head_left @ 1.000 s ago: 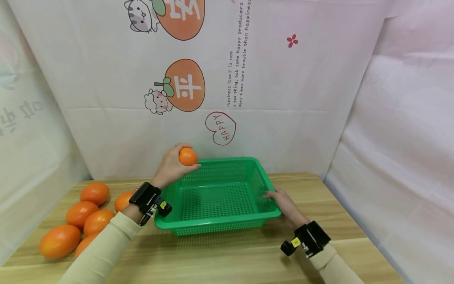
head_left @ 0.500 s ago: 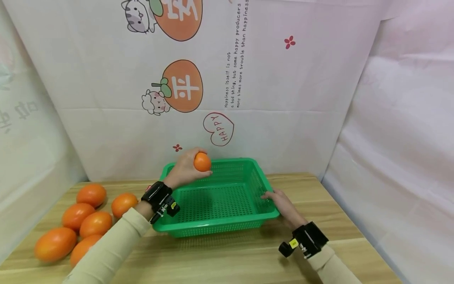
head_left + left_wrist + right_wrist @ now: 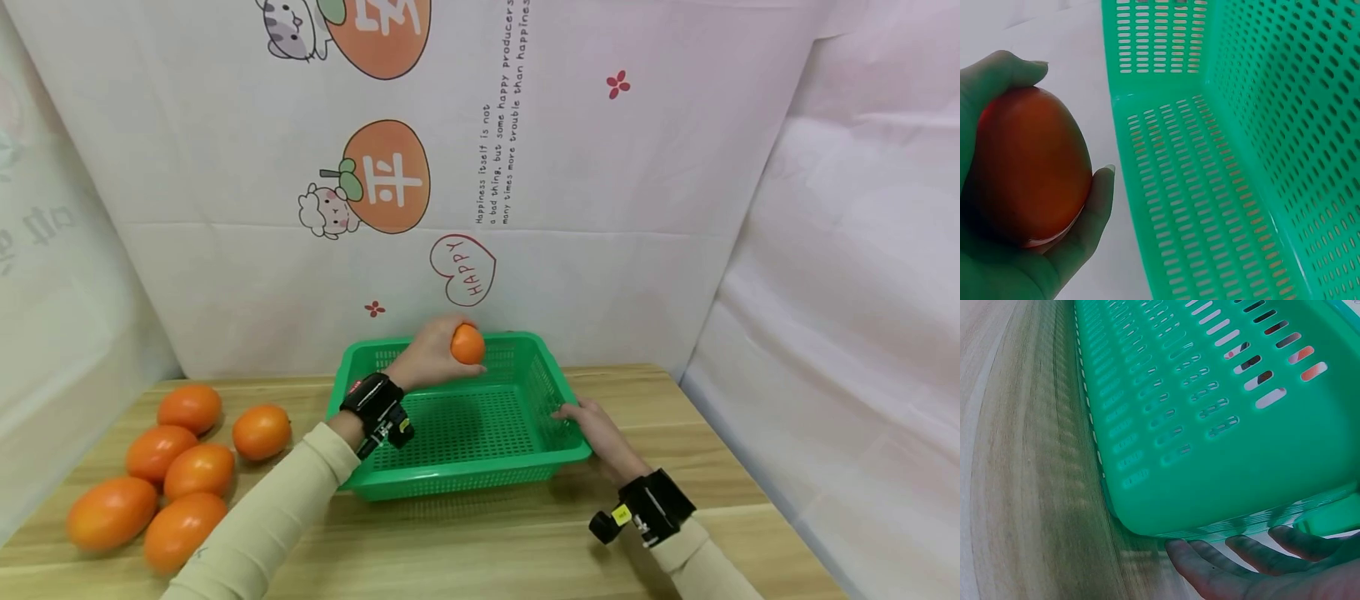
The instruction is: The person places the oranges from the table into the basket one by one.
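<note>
My left hand [image 3: 433,356] grips a smooth, glossy orange fruit [image 3: 468,344] above the back part of a green plastic basket [image 3: 457,477]. In the left wrist view the thumb and fingers curl round the egg-shaped fruit [image 3: 1035,165], beside the slotted basket wall [image 3: 1191,187]. My right hand [image 3: 600,429] holds the basket at its right side, the thumb over the rim and the fingers outside. From the right wrist, the fingertips [image 3: 1179,550] show right at the basket's outer wall [image 3: 1260,450]. The visible basket floor [image 3: 480,425] bears no fruit.
Several more orange fruits [image 3: 198,471] lie grouped on the wooden table [image 3: 480,550] left of the basket, one [image 3: 261,432] a little apart. A printed white cloth [image 3: 570,208] hangs behind the table, with white sheets on both sides.
My left hand has carried the orange fruit rightward, from the basket's back left corner to over its back middle. The right hand keeps its hold on the basket's right side.
</note>
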Demonstrator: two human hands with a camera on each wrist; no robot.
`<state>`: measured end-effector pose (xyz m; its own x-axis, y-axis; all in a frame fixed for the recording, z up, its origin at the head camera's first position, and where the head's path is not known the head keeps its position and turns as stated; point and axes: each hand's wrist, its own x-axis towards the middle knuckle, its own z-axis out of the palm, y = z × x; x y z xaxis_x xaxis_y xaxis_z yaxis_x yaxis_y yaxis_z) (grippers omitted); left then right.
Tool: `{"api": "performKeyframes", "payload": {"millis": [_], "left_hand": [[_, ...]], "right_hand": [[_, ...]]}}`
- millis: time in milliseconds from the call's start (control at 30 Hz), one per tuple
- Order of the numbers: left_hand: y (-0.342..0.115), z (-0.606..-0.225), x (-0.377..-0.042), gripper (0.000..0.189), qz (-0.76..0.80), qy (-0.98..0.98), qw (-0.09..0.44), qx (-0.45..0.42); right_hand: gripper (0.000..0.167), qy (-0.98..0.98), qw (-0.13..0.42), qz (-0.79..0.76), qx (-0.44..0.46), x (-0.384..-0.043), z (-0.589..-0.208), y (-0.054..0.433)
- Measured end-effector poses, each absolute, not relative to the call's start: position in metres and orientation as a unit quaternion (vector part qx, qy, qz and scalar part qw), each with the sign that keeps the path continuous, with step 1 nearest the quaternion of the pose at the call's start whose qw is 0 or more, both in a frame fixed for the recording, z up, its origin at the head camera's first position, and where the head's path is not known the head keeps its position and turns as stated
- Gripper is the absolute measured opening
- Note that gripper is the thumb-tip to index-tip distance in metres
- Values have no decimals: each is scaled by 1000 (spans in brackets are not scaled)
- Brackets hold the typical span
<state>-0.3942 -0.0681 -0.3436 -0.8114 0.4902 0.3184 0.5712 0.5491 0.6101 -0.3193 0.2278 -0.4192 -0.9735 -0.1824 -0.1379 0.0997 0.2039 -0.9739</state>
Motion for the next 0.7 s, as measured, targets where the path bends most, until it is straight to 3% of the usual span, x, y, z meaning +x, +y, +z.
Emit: {"api": "performKeyframes", "payload": {"millis": [333,700], "left_hand": [[-45,-352,-410,58,-344,-885,34,-311],[-24,-366,-418,73,-250,-924,29,-286]], "right_hand": [[65,756,121,-642,-24,-322,-420,227],[65,758,120,-641,-11,-321,-419,226]]}}
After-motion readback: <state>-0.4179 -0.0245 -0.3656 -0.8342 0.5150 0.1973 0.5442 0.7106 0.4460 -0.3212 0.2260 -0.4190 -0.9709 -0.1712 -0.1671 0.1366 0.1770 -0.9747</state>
